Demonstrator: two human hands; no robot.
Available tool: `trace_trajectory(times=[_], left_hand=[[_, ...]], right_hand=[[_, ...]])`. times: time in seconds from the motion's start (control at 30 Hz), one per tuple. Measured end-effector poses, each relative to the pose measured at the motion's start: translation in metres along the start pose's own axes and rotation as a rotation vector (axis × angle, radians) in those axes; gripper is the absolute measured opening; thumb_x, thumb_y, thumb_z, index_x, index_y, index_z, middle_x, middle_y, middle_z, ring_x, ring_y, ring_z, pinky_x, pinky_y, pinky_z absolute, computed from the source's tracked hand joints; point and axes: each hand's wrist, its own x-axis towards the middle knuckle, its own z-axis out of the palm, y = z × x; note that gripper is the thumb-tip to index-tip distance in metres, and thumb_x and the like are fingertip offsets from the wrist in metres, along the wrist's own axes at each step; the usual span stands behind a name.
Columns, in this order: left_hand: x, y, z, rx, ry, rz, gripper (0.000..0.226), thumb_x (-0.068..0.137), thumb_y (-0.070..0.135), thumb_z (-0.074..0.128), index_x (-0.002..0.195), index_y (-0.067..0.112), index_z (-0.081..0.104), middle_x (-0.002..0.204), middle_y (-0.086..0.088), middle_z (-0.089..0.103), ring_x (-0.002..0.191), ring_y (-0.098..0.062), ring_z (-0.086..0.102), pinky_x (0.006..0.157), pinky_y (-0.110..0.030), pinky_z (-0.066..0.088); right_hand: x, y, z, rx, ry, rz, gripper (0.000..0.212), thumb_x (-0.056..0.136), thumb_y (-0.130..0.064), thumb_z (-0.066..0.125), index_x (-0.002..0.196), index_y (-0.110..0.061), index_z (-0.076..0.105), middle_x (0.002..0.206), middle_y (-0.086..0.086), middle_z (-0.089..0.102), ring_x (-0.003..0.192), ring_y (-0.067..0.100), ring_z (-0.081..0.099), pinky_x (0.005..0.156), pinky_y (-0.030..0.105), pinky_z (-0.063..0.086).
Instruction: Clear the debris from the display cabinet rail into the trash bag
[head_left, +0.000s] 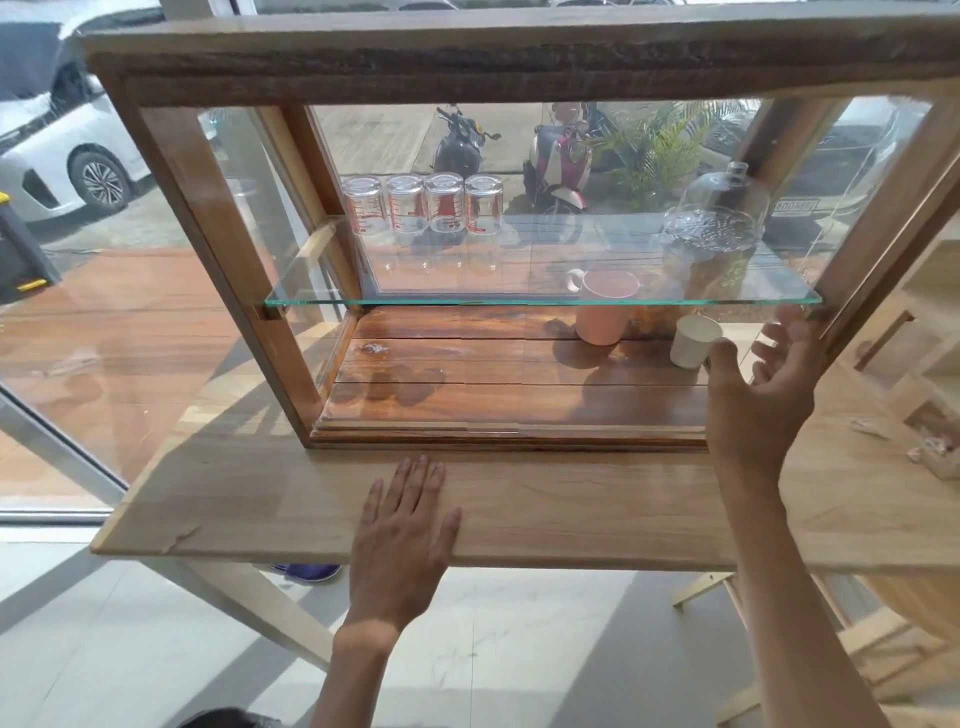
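A: On the desk (571, 509), front edge — left hand (402, 540) lies flat, palm down, fingers (415, 478) spread a little, holding nothing. Looks like bracing while the other arm reaches.

B: And the right hand (763, 384)?

A: Up at the cabinet (467, 57) opening, right side. Fingers loosely apart and curled, thumb near the white cup (693, 340). I'd say they sit on the edge of a sliding glass pane, but the glass is clear so I can't tell if it's a real grip. Nothing else in that hand.

B: Why there?

A: My guess: getting the glass out of the way so the rail (467, 431) is reachable. It runs along the cabinet's bottom front, just behind the left hand.

B: How does the rail look?

A: Stepped wooden grooves, darker than the desk. Any debris in them is too small to make out. Some pale scraps (930, 447) lie far right on the desk, well apart from the rail.

B: Trash bag?

A: Not in view.

B: Other stuff inside?

A: Pink mug (605, 317) beside the cup on the cabinet floor; four upturned glasses (423, 202) and a glass dome (719, 208) on the glass shelf (519, 301). None touch the rail.
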Motion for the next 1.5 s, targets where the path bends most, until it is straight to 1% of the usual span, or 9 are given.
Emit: trace_trajectory(times=[0.1, 0.2, 0.27, 0.53, 0.7, 0.8, 0.9, 1.2, 1.5], left_hand=[[0.0, 0.0, 0.0, 0.0, -0.001, -0.003, 0.065, 0.098, 0.055, 0.012, 0.153, 0.024, 0.029, 0.161, 0.001, 0.026, 0.15, -0.014, 0.016, 0.12, -0.038, 0.005], [0.001, 0.0, 0.001, -0.005, -0.004, -0.008, 0.065, 0.098, 0.055, 0.013, 0.154, 0.024, 0.027, 0.162, 0.002, 0.024, 0.15, -0.013, 0.013, 0.12, -0.039, 0.005], [0.0, 0.0, 0.001, -0.003, -0.013, -0.014, 0.064, 0.099, 0.055, 0.015, 0.154, 0.025, 0.025, 0.163, 0.003, 0.022, 0.151, -0.012, 0.011, 0.121, -0.039, 0.005], [0.0, 0.0, 0.001, -0.012, -0.016, -0.012, 0.064, 0.099, 0.055, 0.016, 0.155, 0.025, 0.023, 0.163, 0.004, 0.019, 0.151, -0.012, 0.01, 0.12, -0.038, 0.002], [-0.001, -0.002, 0.001, -0.004, -0.012, -0.013, 0.063, 0.099, 0.054, 0.017, 0.154, 0.025, 0.024, 0.163, 0.003, 0.021, 0.151, -0.013, 0.012, 0.12, -0.039, 0.003], [-0.001, -0.002, 0.002, -0.004, -0.014, -0.019, 0.062, 0.099, 0.054, 0.018, 0.154, 0.025, 0.025, 0.163, 0.003, 0.022, 0.151, -0.012, 0.012, 0.121, -0.039, 0.003], [0.0, 0.0, 0.002, -0.013, -0.011, -0.018, 0.063, 0.099, 0.054, 0.017, 0.154, 0.025, 0.024, 0.163, 0.003, 0.021, 0.151, -0.012, 0.011, 0.121, -0.038, 0.003], [0.0, 0.001, 0.002, 0.021, -0.018, -0.014, 0.065, 0.099, 0.055, 0.011, 0.154, 0.024, 0.025, 0.162, 0.002, 0.024, 0.15, -0.014, 0.015, 0.12, -0.039, 0.004], [0.0, 0.002, -0.003, -0.004, -0.034, -0.028, 0.065, 0.098, 0.055, 0.015, 0.154, 0.025, 0.026, 0.163, 0.003, 0.021, 0.151, -0.012, 0.01, 0.121, -0.036, 0.001]], right_hand=[[-0.011, -0.005, 0.003, 0.011, -0.054, -0.006, 0.061, 0.082, -0.028, 0.063, 0.14, -0.015, 0.053, 0.133, 0.006, 0.057, 0.115, 0.017, 0.056, 0.096, 0.009, 0.044], [-0.023, -0.009, 0.011, 0.023, -0.098, -0.015, 0.059, 0.083, -0.025, 0.062, 0.14, -0.017, 0.054, 0.13, 0.001, 0.057, 0.119, 0.018, 0.057, 0.108, 0.032, 0.047], [-0.032, -0.011, 0.016, 0.024, -0.134, -0.018, 0.058, 0.084, -0.024, 0.061, 0.141, -0.017, 0.053, 0.128, -0.003, 0.056, 0.121, 0.018, 0.057, 0.109, 0.036, 0.047], [-0.074, -0.014, 0.038, 0.054, -0.291, 0.035, 0.056, 0.081, -0.029, 0.059, 0.137, -0.03, 0.056, 0.122, -0.003, 0.064, 0.115, 0.011, 0.061, 0.107, 0.035, 0.048], [-0.098, -0.013, 0.047, 0.024, -0.371, 0.037, 0.056, 0.082, -0.024, 0.059, 0.138, -0.018, 0.057, 0.126, 0.005, 0.063, 0.115, 0.013, 0.059, 0.104, 0.039, 0.05], [-0.107, -0.016, 0.051, 0.025, -0.427, 0.026, 0.053, 0.083, -0.024, 0.059, 0.136, -0.026, 0.055, 0.127, -0.004, 0.06, 0.117, 0.01, 0.057, 0.103, 0.038, 0.049], [-0.113, -0.016, 0.053, 0.008, -0.465, 0.027, 0.056, 0.085, -0.026, 0.06, 0.14, -0.02, 0.054, 0.128, -0.009, 0.057, 0.12, 0.004, 0.055, 0.106, 0.039, 0.048], [-0.116, -0.012, 0.054, 0.019, -0.605, 0.019, 0.064, 0.085, -0.027, 0.061, 0.148, -0.022, 0.049, 0.13, -0.011, 0.056, 0.125, 0.004, 0.054, 0.104, 0.034, 0.049], [-0.092, -0.004, 0.034, -0.038, -0.769, 0.028, 0.054, 0.096, -0.019, 0.065, 0.146, -0.033, 0.05, 0.138, -0.008, 0.058, 0.121, -0.002, 0.057, 0.101, 0.027, 0.051]])
